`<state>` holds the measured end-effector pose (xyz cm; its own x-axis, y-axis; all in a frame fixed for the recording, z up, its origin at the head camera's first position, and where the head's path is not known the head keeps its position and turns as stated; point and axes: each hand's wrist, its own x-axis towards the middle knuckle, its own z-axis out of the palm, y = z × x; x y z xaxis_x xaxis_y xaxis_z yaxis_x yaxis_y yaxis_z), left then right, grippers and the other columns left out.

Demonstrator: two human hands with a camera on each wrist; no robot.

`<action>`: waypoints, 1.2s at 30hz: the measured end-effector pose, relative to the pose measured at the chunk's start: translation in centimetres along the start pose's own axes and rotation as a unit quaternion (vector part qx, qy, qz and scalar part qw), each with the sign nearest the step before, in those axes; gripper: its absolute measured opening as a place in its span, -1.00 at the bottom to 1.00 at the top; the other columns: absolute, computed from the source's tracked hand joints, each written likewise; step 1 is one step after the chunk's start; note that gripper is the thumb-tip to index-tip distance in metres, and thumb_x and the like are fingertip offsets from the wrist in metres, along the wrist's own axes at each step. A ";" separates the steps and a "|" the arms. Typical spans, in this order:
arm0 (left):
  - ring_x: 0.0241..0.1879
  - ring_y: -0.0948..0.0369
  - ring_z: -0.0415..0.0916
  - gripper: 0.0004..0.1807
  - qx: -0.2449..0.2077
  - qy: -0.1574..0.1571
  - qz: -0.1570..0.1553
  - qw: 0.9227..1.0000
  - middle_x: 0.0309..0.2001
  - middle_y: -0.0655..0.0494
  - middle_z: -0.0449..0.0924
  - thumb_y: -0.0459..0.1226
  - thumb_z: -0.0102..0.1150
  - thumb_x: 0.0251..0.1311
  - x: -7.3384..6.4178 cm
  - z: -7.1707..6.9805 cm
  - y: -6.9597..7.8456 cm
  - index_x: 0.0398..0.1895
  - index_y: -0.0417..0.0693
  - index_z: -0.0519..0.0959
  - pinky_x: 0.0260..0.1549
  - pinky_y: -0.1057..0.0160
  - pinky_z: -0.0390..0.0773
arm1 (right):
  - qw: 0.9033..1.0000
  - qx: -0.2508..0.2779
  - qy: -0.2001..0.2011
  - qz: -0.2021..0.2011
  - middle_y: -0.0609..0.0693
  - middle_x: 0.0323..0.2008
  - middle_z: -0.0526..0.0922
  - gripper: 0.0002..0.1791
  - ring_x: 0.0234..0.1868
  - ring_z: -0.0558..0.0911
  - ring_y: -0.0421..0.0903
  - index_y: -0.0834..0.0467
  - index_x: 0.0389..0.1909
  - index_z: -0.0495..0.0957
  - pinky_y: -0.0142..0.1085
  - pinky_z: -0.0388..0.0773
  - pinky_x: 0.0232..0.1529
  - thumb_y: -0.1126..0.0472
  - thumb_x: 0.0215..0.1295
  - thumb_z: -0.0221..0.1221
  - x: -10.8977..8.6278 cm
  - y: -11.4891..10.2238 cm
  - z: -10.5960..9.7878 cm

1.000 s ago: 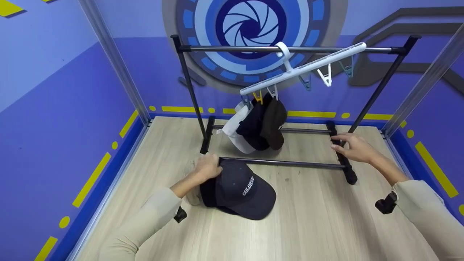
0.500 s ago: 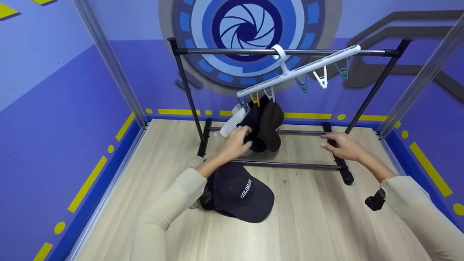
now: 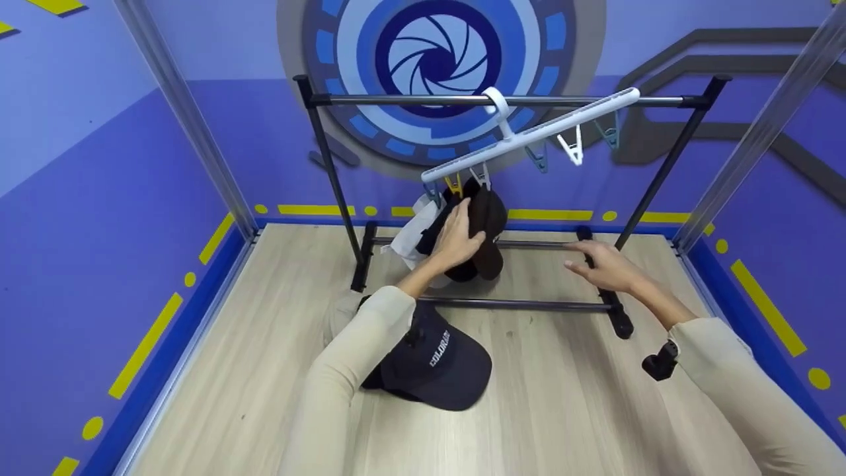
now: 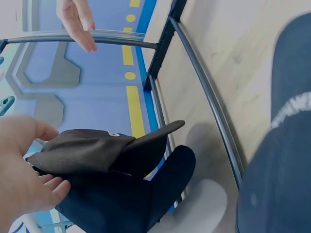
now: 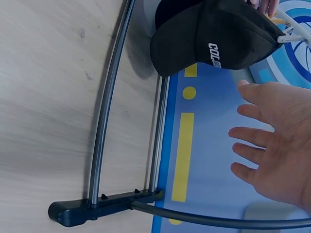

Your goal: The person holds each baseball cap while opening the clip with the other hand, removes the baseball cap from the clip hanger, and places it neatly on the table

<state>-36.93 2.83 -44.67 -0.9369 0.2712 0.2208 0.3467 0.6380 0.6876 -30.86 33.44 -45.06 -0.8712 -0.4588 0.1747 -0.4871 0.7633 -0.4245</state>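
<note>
My left hand (image 3: pixel 457 241) is up at the hanging caps, its fingers extended by the dark brown cap (image 3: pixel 488 218) and the navy cap (image 4: pixel 112 201). In the left wrist view its thumb and fingers are spread apart beside the brown cap (image 4: pixel 87 153); whether they touch it, I cannot tell. A white cap (image 3: pixel 413 235) hangs at the left end. Clips, one of them yellow (image 3: pixel 454 185), hold these caps on a tilted white hanger (image 3: pixel 535 135). My right hand (image 3: pixel 605 266) hovers near the rack's right side, fingers relaxed and holding nothing.
The hanger hooks over the top bar of a black metal rack (image 3: pixel 396 100). Unused clips (image 3: pixel 572 147) hang on its right half. A navy "COLORADO" cap (image 3: pixel 449 370) lies on the wooden surface in front, beside a beige cap (image 3: pixel 338 314). Blue walls (image 3: pixel 218 145) enclose the back and sides.
My left hand has left the caps lying on the surface and risen to the hanging ones. The right hand stays near the rack's right side. The head view has shifted slightly.
</note>
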 end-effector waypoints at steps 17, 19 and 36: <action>0.18 0.04 0.61 -0.63 0.011 0.091 -0.031 0.995 0.12 -0.02 0.71 -0.15 0.27 0.34 2.0 0.6 0.9 0.14 -0.11 0.65 0.23 0.09 0.49 | 0.999 0.027 -0.008 0.024 0.42 0.35 0.45 -0.46 0.39 0.40 0.39 0.42 0.37 0.38 0.26 0.33 0.37 0.16 0.54 0.10 3.8 -1.5 1.1; 0.12 0.06 0.65 -0.71 -0.004 0.097 -0.022 0.995 0.06 -0.01 0.75 -0.20 0.26 0.34 1.9 0.4 0.7 0.06 -0.10 0.70 0.17 0.13 0.54 | 0.999 0.032 -0.004 0.024 0.42 0.35 0.45 -0.47 0.40 0.39 0.39 0.43 0.37 0.38 0.25 0.31 0.39 0.18 0.55 0.10 4.3 -1.8 1.1; -0.05 0.10 0.68 -0.77 -0.106 0.037 0.002 0.994 -0.07 -0.05 0.78 -0.32 0.08 0.42 0.3 -1.3 0.6 0.01 -0.18 0.64 0.04 0.23 0.57 | 0.969 0.225 0.048 0.086 0.34 0.43 0.39 -0.44 0.47 0.35 0.27 0.33 0.48 0.27 0.14 0.26 0.47 0.09 0.65 -0.09 10.5 -3.9 1.9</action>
<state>-37.09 2.31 -43.29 -0.9392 0.2145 0.2680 0.3397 0.4687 0.8154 -37.97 24.76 -43.19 -0.9491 -0.2824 0.1394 -0.2771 0.5386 -0.7957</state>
